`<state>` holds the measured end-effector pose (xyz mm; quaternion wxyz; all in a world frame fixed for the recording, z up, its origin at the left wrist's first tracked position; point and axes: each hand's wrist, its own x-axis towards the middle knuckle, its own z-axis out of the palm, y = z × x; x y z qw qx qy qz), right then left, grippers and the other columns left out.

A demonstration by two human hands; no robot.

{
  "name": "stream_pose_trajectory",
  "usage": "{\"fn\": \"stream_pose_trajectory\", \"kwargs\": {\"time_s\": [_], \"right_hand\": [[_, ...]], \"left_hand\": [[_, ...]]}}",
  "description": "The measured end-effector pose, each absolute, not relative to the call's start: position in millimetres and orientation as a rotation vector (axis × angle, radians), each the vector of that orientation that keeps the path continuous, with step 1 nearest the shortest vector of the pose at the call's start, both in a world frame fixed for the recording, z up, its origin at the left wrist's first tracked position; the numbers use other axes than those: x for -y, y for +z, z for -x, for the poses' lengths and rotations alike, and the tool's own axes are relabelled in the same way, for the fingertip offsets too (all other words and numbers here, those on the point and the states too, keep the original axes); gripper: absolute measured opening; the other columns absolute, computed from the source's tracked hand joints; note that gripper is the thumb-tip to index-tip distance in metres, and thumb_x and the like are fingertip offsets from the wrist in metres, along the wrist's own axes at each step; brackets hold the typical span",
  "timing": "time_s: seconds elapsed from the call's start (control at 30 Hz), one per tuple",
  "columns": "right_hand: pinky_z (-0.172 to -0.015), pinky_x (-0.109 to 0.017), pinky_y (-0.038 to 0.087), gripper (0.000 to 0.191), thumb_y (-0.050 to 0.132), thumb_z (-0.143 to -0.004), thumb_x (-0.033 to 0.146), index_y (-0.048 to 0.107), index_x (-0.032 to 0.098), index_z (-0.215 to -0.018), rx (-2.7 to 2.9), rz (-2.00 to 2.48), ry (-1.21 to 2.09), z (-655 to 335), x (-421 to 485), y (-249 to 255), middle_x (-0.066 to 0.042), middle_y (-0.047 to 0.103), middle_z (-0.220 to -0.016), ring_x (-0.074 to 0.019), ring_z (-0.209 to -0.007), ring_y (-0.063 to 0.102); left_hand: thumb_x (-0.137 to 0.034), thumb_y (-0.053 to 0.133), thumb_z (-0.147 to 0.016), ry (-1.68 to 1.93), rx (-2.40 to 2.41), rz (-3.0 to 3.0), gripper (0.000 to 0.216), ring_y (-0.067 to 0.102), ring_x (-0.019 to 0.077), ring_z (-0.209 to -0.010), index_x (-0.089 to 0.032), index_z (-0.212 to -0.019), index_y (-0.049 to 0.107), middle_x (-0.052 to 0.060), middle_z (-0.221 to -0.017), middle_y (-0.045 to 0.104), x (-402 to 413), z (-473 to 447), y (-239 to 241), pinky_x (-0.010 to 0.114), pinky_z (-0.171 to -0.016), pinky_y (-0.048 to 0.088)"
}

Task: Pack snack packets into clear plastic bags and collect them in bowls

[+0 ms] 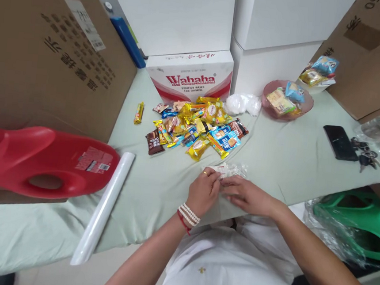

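My left hand (203,189) and my right hand (243,194) meet at the near edge of the pale green table (275,159). Both pinch a small clear plastic bag (229,169) that lies crumpled between their fingertips. The left wrist wears bead bracelets and a ring shows on one finger. Just beyond the hands lies a pile of wrapped snacks (196,125) in yellow, blue and brown packets. One yellow packet (139,112) lies apart to the left.
A white roll (104,206) and a red plastic seat (42,160) lie at left. A Wahaha box (191,76) stands behind the pile. At right are a pink bowl of snacks (286,102), a black phone (340,142), keys (366,155) and a green plastic item (356,223).
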<state>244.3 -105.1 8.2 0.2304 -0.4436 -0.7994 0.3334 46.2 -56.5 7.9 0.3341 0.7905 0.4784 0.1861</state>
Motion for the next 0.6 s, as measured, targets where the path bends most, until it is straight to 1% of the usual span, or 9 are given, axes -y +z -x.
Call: {"fn": "stream_pose_trajectory", "kwargs": {"time_s": [0.07, 0.13, 0.2, 0.23, 0.33, 0.4, 0.47, 0.53, 0.6], "right_hand": [[-0.102, -0.042, 0.049, 0.03, 0.051, -0.101, 0.029, 0.07, 0.024, -0.124, 1.984, 1.458, 0.751, -257, 107, 5, -0.011, 0.067, -0.121, -0.0255, -0.113, 0.059], [-0.105, -0.05, 0.046, 0.038, 0.059, -0.098, 0.039, 0.066, 0.021, -0.131, 1.783, 1.788, 0.483, -265, 105, 0, -0.016, 0.062, -0.129, -0.0317, -0.12, 0.054], [-0.108, -0.056, 0.041, 0.042, 0.069, -0.09, 0.039, 0.067, 0.018, -0.126, 1.767, 1.991, 0.359, -267, 101, -4, -0.02, 0.053, -0.14, -0.0383, -0.131, 0.044], [-0.109, -0.055, 0.04, 0.035, 0.07, -0.089, 0.036, 0.07, 0.017, -0.119, 1.807, 2.028, 0.374, -267, 99, -4, -0.02, 0.052, -0.142, -0.039, -0.134, 0.041], [-0.097, -0.041, 0.046, 0.012, 0.061, -0.093, 0.026, 0.069, 0.019, -0.1, 1.851, 1.997, 0.528, -260, 90, 9, -0.015, 0.061, -0.127, -0.0296, -0.119, 0.054], [-0.083, -0.031, 0.046, 0.01, 0.057, -0.095, 0.025, 0.066, 0.02, -0.096, 1.836, 1.929, 0.657, -247, 79, 21, -0.009, 0.066, -0.105, -0.0217, -0.095, 0.061], [-0.074, -0.027, 0.042, 0.009, 0.056, -0.096, 0.023, 0.064, 0.02, -0.092, 1.874, 1.868, 0.738, -227, 65, 29, -0.004, 0.066, -0.09, -0.0181, -0.083, 0.06], [-0.074, -0.026, 0.04, 0.012, 0.053, -0.098, 0.02, 0.064, 0.019, -0.092, 1.935, 1.855, 0.743, -206, 52, 31, -0.005, 0.068, -0.09, -0.0176, -0.084, 0.06], [-0.078, -0.026, 0.04, 0.017, 0.048, -0.101, 0.018, 0.064, 0.017, -0.094, 1.984, 1.866, 0.751, -188, 43, 28, -0.007, 0.069, -0.095, -0.0181, -0.091, 0.062]], "left_hand": [[-0.016, 0.047, -0.092, 0.4, -1.29, -2.221, 0.036, 0.061, 0.0254, -0.107, -0.021, -0.116, 0.074, 0.01, -0.119, 0.066, 60, -47, 7, 0.04, -0.091, 0.052], [-0.014, 0.05, -0.089, 0.351, -1.315, -2.349, 0.038, 0.058, 0.0284, -0.108, -0.021, -0.12, 0.073, 0.011, -0.121, 0.067, 66, -45, 8, 0.044, -0.092, 0.05], [-0.014, 0.055, -0.087, 0.318, -1.361, -2.441, 0.041, 0.055, 0.0319, -0.11, -0.021, -0.124, 0.072, 0.012, -0.124, 0.067, 70, -44, 10, 0.049, -0.091, 0.047], [-0.014, 0.056, -0.086, 0.311, -1.391, -2.474, 0.043, 0.053, 0.0336, -0.112, -0.022, -0.125, 0.072, 0.012, -0.127, 0.067, 72, -44, 10, 0.051, -0.091, 0.046], [-0.015, 0.059, -0.086, 0.316, -1.449, -2.542, 0.044, 0.048, 0.0368, -0.123, -0.027, -0.125, 0.072, 0.011, -0.134, 0.066, 74, -46, 9, 0.053, -0.092, 0.041], [-0.016, 0.058, -0.088, 0.29, -1.446, -2.585, 0.042, 0.05, 0.0359, -0.122, -0.028, -0.127, 0.071, 0.012, -0.136, 0.065, 75, -48, 7, 0.051, -0.09, 0.041], [-0.016, 0.053, -0.093, 0.243, -1.417, -2.622, 0.039, 0.056, 0.0332, -0.114, -0.025, -0.127, 0.071, 0.014, -0.134, 0.067, 75, -50, 6, 0.049, -0.086, 0.041], [-0.015, 0.048, -0.095, 0.216, -1.397, -2.634, 0.038, 0.059, 0.0318, -0.11, -0.02, -0.127, 0.069, 0.018, -0.131, 0.067, 76, -48, 6, 0.048, -0.085, 0.043], [-0.014, 0.05, -0.093, 0.23, -1.351, -2.616, 0.039, 0.06, 0.032, -0.113, -0.015, -0.128, 0.067, 0.02, -0.134, 0.065, 78, -41, 7, 0.049, -0.09, 0.045]]}}
